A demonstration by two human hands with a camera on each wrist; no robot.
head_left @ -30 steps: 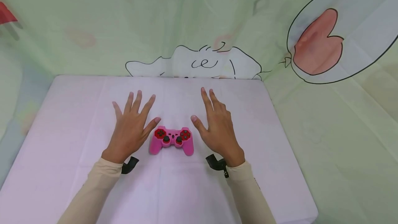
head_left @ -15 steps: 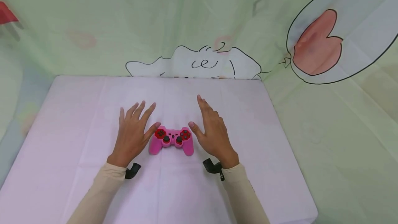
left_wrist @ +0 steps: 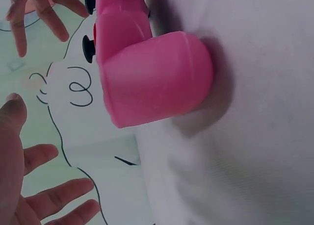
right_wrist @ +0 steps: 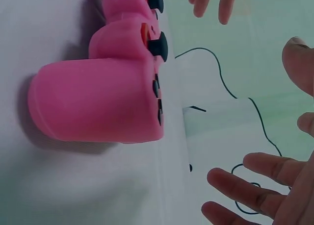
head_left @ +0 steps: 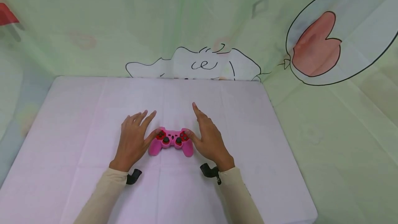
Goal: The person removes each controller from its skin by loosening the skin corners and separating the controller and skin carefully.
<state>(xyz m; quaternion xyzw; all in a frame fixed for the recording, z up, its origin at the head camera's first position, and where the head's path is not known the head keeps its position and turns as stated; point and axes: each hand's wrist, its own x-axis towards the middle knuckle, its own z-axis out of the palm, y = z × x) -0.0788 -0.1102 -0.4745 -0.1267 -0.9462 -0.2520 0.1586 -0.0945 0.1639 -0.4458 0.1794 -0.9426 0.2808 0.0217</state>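
A pink game controller [head_left: 172, 138] with red button pads and two black thumbsticks lies on the white-covered table. My left hand [head_left: 132, 144] hovers at its left side, fingers spread, the thumb overlapping the left button pad in the head view. On the other side is my right hand [head_left: 211, 141], its thumb over the right button pad and its fingers pointing forward. In the left wrist view a gap shows between the left hand [left_wrist: 19, 166] and the controller's grip [left_wrist: 157, 80]. The right wrist view likewise has the right hand [right_wrist: 274, 181] apart from the controller [right_wrist: 103, 100].
The table [head_left: 264, 182] is covered in white cloth. Behind it hangs a pale green curtain [head_left: 124, 16] with line drawings and a balloon holding a red heart [head_left: 318, 46]. Black wrist cameras sit on both wrists, the left camera [head_left: 134, 176] and the right camera [head_left: 209, 170].
Both hands have come inward and back toward the controller, their fingers less spread. The thumbs now overlap its button pads in the head view. The controller stays put.
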